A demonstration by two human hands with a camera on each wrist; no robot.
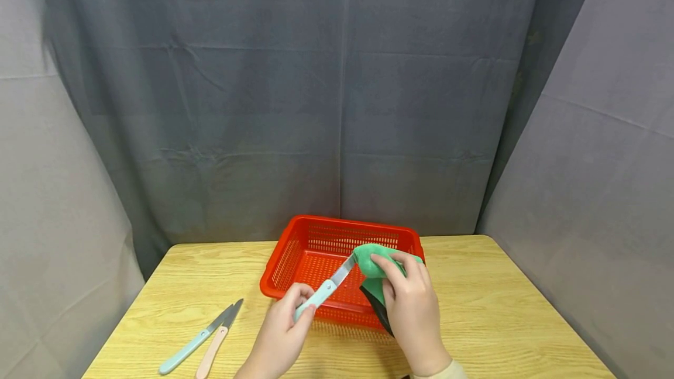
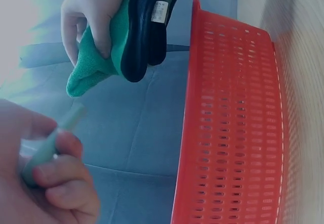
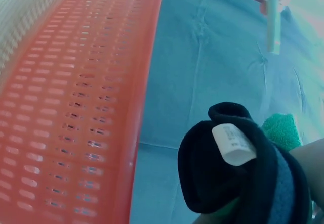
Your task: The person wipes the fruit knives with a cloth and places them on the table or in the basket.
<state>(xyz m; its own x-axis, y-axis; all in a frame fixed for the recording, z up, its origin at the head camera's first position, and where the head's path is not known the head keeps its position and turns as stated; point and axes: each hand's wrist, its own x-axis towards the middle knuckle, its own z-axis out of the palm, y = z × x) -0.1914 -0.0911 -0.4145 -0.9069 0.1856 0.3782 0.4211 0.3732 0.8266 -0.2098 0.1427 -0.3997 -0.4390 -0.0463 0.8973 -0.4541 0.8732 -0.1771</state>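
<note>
In the head view my left hand (image 1: 281, 332) grips the pale blue handle of a knife (image 1: 321, 294), its blade angled up to the right. A green cloth with black edging (image 1: 375, 259) is folded over the blade's tip, pinched by my right hand (image 1: 416, 303). Both hands are above the near side of a red basket (image 1: 342, 224). The left wrist view shows the fingers curled round the handle (image 2: 48, 150), while the blade is hard to make out. A white label (image 3: 234, 144) on the cloth's black edging shows in the right wrist view.
On the wooden table (image 1: 500, 309), left of my left hand, lie a second knife with a pale blue handle (image 1: 186, 351) and one with a pink handle (image 1: 212, 353), blades crossing near their tips. Grey curtains (image 1: 263, 104) hang behind and at both sides.
</note>
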